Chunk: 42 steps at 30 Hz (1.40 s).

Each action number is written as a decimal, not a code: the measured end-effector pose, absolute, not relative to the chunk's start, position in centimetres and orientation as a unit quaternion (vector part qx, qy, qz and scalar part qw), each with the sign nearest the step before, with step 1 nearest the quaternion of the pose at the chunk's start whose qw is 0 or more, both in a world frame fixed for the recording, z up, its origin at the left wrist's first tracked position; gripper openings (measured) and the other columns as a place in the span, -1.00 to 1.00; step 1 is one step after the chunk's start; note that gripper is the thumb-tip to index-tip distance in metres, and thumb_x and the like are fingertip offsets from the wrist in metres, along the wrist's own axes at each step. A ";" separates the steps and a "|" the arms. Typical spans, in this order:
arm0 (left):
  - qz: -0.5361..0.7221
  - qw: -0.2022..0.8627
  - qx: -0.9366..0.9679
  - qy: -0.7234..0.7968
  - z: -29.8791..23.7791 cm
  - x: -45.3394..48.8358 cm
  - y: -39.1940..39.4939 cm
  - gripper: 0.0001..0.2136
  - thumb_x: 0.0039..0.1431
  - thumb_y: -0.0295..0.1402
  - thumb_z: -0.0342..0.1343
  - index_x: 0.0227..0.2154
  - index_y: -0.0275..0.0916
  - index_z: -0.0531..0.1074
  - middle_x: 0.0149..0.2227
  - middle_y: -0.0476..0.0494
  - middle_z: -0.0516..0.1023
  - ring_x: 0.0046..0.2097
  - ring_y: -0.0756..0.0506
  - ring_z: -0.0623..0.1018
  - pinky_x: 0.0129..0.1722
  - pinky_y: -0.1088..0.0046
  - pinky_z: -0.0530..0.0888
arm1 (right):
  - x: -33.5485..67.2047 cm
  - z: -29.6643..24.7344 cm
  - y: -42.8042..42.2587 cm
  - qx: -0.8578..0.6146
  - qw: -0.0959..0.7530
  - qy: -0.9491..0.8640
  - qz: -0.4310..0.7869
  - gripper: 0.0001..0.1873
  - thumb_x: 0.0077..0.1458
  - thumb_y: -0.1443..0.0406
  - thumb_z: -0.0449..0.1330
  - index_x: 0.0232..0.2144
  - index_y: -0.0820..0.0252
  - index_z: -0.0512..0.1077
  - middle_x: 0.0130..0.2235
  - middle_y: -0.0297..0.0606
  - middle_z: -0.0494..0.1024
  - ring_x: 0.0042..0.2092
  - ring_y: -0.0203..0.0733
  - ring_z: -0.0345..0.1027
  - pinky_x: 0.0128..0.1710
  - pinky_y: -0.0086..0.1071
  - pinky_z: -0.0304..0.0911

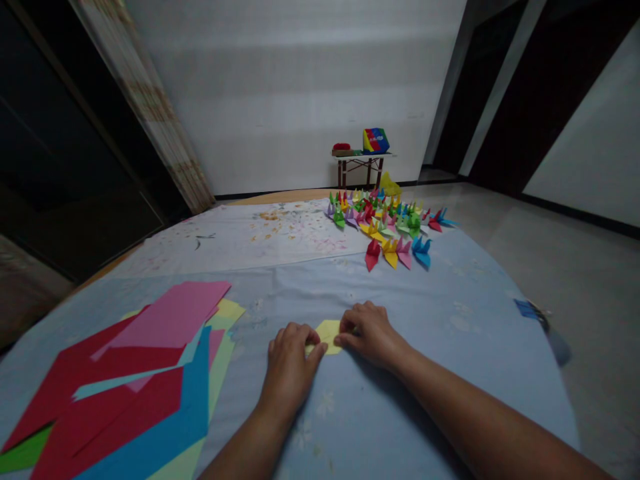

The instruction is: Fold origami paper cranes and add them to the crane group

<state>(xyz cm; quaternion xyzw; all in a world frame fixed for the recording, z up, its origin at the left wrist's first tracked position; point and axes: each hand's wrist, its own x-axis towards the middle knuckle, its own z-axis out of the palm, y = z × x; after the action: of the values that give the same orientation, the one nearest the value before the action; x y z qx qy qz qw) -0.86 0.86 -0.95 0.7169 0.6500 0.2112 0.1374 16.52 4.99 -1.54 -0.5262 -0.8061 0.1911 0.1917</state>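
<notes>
A small folded piece of yellow paper (330, 329) lies on the light blue tablecloth in front of me. My left hand (294, 353) is closed at its left edge, thumb and fingers pinching it. At the right edge, my right hand (367, 333) also pinches the paper, its fingers curled. The two thumbs are close together over the paper's lower part. Fingers cover both ends of the paper, so its full outline is hidden.
Coloured paper sheets (165, 313) lie in a loose pile on the left. Many folded paper cranes (380, 217) stand at the back right, a row of them nearer. The round table's edge (543, 340) curves along the right. A small stand (360, 158) holds a colourful box (376, 141).
</notes>
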 end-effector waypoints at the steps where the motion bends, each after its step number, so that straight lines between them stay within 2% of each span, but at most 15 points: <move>1: 0.209 0.139 0.716 0.651 -0.9 -1.0 0.9 -0.92 0.03 -0.32 0.06 -0.43 -0.18 0.39 -0.35 -0.06 0.43 -0.21 -0.13 0.39 -0.20 0.35 0.25 | 16.7 -1.5 5.1 -0.530 0.188 -0.804 0.195 -0.84 -0.09 0.14 0.24 -0.47 0.07 0.44 -0.38 -0.34 0.43 -0.23 -0.17 0.16 -0.25 -0.32 -0.10; 11: 0.205 0.170 0.723 0.638 -0.4 -1.6 1.0 -0.93 0.01 -0.35 0.05 -0.42 -0.16 0.41 -0.35 -0.04 0.43 -0.22 -0.11 0.40 -0.21 0.39 0.25 | 17.2 -0.9 5.5 -0.534 0.163 -0.796 0.231 -0.92 -0.07 0.25 0.19 -0.44 0.05 0.46 -0.35 -0.35 0.46 -0.21 -0.18 0.18 -0.22 -0.32 -0.07; 14: 0.206 0.164 0.723 0.639 -0.5 -1.6 1.0 -0.93 0.01 -0.36 0.05 -0.42 -0.17 0.41 -0.35 -0.04 0.43 -0.22 -0.11 0.41 -0.21 0.38 0.25 | 17.2 -0.7 5.5 -0.536 0.166 -0.791 0.242 -0.89 -0.03 0.21 0.15 -0.44 0.06 0.47 -0.37 -0.35 0.47 -0.22 -0.18 0.20 -0.21 -0.31 -0.06; 17: 0.209 0.163 0.724 0.637 -0.5 -1.6 1.0 -0.93 0.01 -0.37 0.05 -0.42 -0.18 0.41 -0.36 -0.04 0.43 -0.22 -0.11 0.41 -0.21 0.37 0.26 | 17.1 -0.7 5.5 -0.543 0.174 -0.786 0.238 -0.86 -0.08 0.16 0.19 -0.44 0.07 0.47 -0.36 -0.35 0.48 -0.22 -0.17 0.21 -0.21 -0.29 -0.04; 21: 0.208 0.174 0.726 0.632 -0.4 -1.7 1.1 -0.93 0.01 -0.36 0.06 -0.42 -0.18 0.41 -0.36 -0.04 0.43 -0.22 -0.11 0.41 -0.21 0.37 0.27 | 17.4 -0.7 5.6 -0.533 0.167 -0.793 0.241 -0.91 -0.08 0.27 0.20 -0.43 0.06 0.47 -0.36 -0.36 0.49 -0.20 -0.18 0.22 -0.20 -0.30 -0.02; 25: 0.206 0.175 0.726 0.633 -0.6 -1.9 1.2 -0.92 0.01 -0.38 0.06 -0.39 -0.19 0.40 -0.34 -0.05 0.43 -0.21 -0.11 0.42 -0.20 0.38 0.27 | 18.1 -0.7 5.8 -0.500 0.186 -0.810 0.245 -0.86 -0.03 0.36 0.13 -0.39 0.07 0.47 -0.35 -0.35 0.49 -0.21 -0.21 0.24 -0.19 -0.34 0.02; 29: 0.206 0.163 0.732 0.629 -0.9 -2.0 1.1 -0.85 0.03 -0.38 0.05 -0.29 -0.19 0.37 -0.28 -0.08 0.42 -0.16 -0.11 0.41 -0.17 0.36 0.27 | 18.6 -0.4 5.3 -0.472 0.229 -0.821 0.224 -0.79 -0.01 0.43 0.05 -0.32 0.16 0.44 -0.35 -0.29 0.46 -0.25 -0.25 0.25 -0.25 -0.43 0.08; 32: 0.197 0.140 0.743 0.624 -0.9 -1.9 0.9 -0.84 0.06 -0.36 0.02 -0.26 -0.21 0.34 -0.26 -0.11 0.41 -0.15 -0.12 0.40 -0.15 0.35 0.27 | 18.3 0.1 4.4 -0.459 0.196 -0.840 0.212 -0.77 0.01 0.41 0.04 -0.25 0.17 0.39 -0.34 -0.28 0.45 -0.31 -0.28 0.26 -0.30 -0.45 0.09; 38: 0.172 0.103 0.751 0.629 -0.1 -1.3 0.4 -0.83 0.10 -0.34 -0.04 -0.24 -0.22 0.32 -0.23 -0.16 0.42 -0.16 -0.13 0.42 -0.16 0.35 0.28 | 17.2 0.3 3.1 -0.427 0.158 -0.877 0.157 -0.76 0.05 0.36 0.03 -0.19 0.21 0.37 -0.24 -0.16 0.43 -0.20 -0.19 0.24 -0.20 -0.39 0.08; 42: 0.174 0.156 0.733 0.639 0.6 -0.5 -0.3 -0.81 0.13 -0.25 -0.07 -0.28 -0.21 0.33 -0.33 -0.12 0.48 -0.26 -0.11 0.47 -0.29 0.42 0.31 | 17.1 0.3 3.2 -0.412 0.167 -0.882 0.158 -0.71 0.09 0.35 0.01 -0.10 0.18 0.33 -0.15 -0.15 0.42 -0.12 -0.15 0.21 -0.12 -0.31 0.04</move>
<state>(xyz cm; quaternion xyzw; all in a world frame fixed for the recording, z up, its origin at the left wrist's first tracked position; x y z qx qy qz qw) -0.48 -0.30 0.56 0.7330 0.6389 0.1740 0.1558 17.09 3.20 0.27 -0.4119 -0.8817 0.1583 0.1670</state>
